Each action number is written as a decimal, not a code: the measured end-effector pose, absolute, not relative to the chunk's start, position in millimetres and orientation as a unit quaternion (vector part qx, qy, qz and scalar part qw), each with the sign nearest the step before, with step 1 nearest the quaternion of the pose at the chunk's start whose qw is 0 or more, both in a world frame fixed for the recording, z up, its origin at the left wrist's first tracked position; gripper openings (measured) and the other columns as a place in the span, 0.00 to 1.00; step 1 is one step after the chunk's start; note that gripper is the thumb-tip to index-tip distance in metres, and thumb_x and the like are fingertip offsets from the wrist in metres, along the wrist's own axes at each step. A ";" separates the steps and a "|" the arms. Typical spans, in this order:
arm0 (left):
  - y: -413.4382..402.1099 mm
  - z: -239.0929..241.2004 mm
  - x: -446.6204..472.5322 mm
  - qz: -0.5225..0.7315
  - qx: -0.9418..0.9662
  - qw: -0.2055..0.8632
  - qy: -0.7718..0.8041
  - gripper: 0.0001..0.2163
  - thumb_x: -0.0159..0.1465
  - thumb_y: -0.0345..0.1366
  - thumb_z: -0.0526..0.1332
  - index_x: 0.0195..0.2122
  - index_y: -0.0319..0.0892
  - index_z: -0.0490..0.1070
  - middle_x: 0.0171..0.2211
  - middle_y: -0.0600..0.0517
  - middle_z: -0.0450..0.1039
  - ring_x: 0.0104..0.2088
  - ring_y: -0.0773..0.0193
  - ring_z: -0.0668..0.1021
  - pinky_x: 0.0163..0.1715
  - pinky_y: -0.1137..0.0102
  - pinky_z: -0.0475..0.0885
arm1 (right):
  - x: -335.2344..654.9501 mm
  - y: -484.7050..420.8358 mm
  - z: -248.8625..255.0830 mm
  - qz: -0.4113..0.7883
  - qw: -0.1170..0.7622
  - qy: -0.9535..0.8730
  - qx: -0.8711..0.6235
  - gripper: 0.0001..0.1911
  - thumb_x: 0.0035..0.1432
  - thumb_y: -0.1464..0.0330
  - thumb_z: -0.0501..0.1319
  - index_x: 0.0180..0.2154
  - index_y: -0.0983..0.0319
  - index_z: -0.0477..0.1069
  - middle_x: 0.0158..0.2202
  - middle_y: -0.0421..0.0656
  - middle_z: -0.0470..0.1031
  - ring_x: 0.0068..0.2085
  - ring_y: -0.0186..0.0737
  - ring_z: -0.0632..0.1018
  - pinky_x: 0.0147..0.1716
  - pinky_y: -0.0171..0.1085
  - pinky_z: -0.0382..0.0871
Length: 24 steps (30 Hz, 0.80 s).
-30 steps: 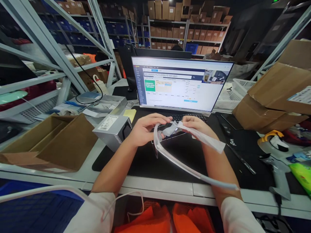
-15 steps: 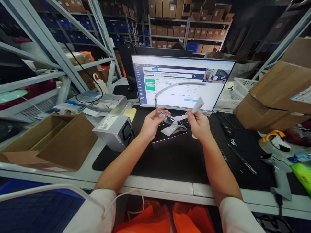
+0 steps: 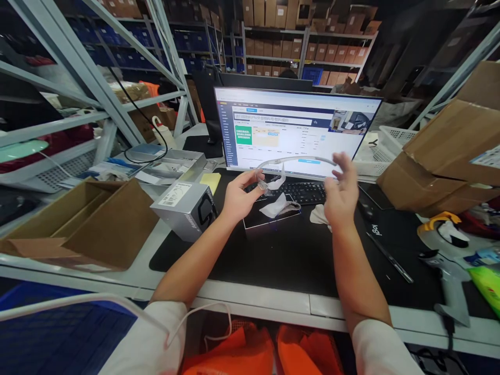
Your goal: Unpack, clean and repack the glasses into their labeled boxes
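Note:
My left hand (image 3: 241, 198) pinches one end of a pale grey, partly see-through cable (image 3: 299, 159) that bows over in front of the monitor (image 3: 281, 148). Beside those fingertips hangs a white strip of film or paper (image 3: 278, 181). My right hand (image 3: 342, 195) has its fingers spread close to the cable's far end; whether they touch it is unclear. Below, a crumpled white wrapper (image 3: 274, 207) lies on a flat dark panel (image 3: 261, 221) in front of the keyboard (image 3: 308, 192). A whitish crumpled piece (image 3: 319, 214) rests near my right wrist.
On the left stand a grey printed box (image 3: 183, 208) and an open cardboard box (image 3: 113, 224). To the right lie a mouse (image 3: 366, 211), a pen (image 3: 390, 258) and a barcode scanner (image 3: 449, 286), with stacked cartons (image 3: 441, 151) behind.
My right hand has let go of the white strip and moved right with its fingers spreading. The cable's arch has sunk lower, and my left hand still grips it.

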<state>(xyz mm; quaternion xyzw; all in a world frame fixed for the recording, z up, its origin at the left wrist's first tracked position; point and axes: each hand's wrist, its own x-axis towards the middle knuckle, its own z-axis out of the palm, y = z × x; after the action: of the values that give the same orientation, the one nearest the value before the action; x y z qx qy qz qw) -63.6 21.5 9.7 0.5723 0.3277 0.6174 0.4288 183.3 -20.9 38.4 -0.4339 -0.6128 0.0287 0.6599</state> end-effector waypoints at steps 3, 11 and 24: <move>22.8 10.4 -63.2 0.634 0.546 0.447 0.316 0.24 0.51 0.44 0.79 0.48 0.42 0.82 0.46 0.44 0.83 0.50 0.52 0.83 0.54 0.59 0.77 | 171.1 -28.7 39.3 0.057 0.521 -0.707 -0.474 0.23 0.65 0.65 0.57 0.60 0.56 0.72 0.64 0.49 0.71 0.65 0.51 0.72 0.64 0.52 0.65; 25.7 18.7 -66.4 0.681 0.514 0.438 0.284 0.23 0.47 0.45 0.81 0.43 0.43 0.83 0.43 0.46 0.84 0.47 0.53 0.83 0.51 0.61 0.77 | 166.4 -19.6 39.9 0.159 0.287 -0.690 -0.645 0.17 0.64 0.58 0.56 0.32 0.59 0.79 0.36 0.46 0.82 0.40 0.48 0.79 0.41 0.43 0.68; 10.1 28.2 -66.6 0.536 0.514 0.624 0.243 0.22 0.49 0.45 0.80 0.43 0.43 0.84 0.43 0.45 0.84 0.50 0.49 0.83 0.58 0.55 0.73 | 150.9 1.8 13.6 0.299 0.466 -0.613 -0.564 0.16 0.59 0.55 0.57 0.26 0.60 0.65 0.25 0.39 0.66 0.30 0.36 0.67 0.32 0.35 0.62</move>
<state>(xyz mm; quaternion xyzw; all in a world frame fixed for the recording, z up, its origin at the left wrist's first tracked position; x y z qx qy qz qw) -66.6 10.1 28.2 0.5143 0.2430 0.5360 0.6238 150.9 1.8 13.6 -0.5641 -0.6127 0.2990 0.4659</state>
